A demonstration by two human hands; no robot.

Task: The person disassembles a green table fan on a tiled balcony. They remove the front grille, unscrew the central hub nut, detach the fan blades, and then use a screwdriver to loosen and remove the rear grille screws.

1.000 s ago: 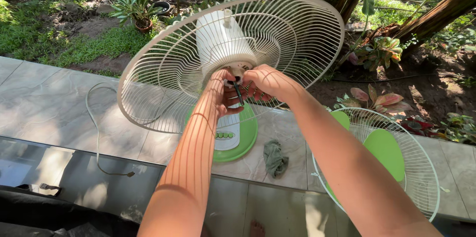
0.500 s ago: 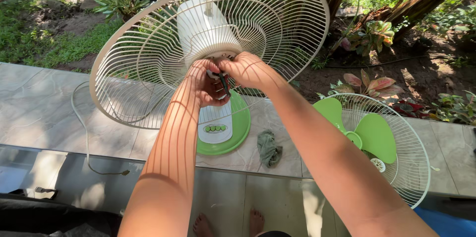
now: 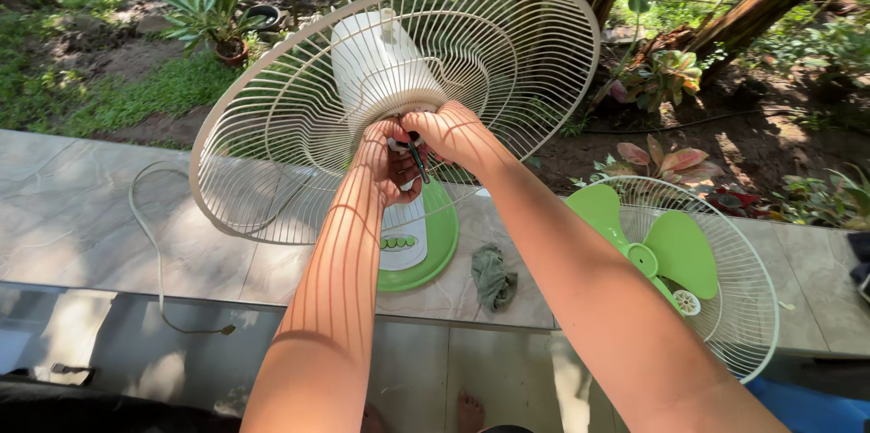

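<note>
Since half a second ago the view has drifted a little, so the rear fan guard (image 3: 399, 107) sits slightly lower and to the right in the head view, while both hands keep their place at its hub. From the head camera, the left hand (image 3: 391, 166) curls around the hub below the white motor housing (image 3: 381, 62), fingers closed on the centre fitting; the right hand (image 3: 449, 134) pinches a thin dark tool (image 3: 417, 161), probably a small screwdriver, its tip at the hub. The guard stands tilted on its stand over the round green base (image 3: 439, 243) on the tiled ledge (image 3: 72, 216). By the look of it, the wire guard is light but springy and easily bent, so it is best held at the stiff hub or rim rather than by single wires. A grey rag (image 3: 494, 274) lies just beside the base, a white cord (image 3: 145, 243) loops to the left, and the front guard with green blades (image 3: 671, 256) lies flat to the right.
</note>
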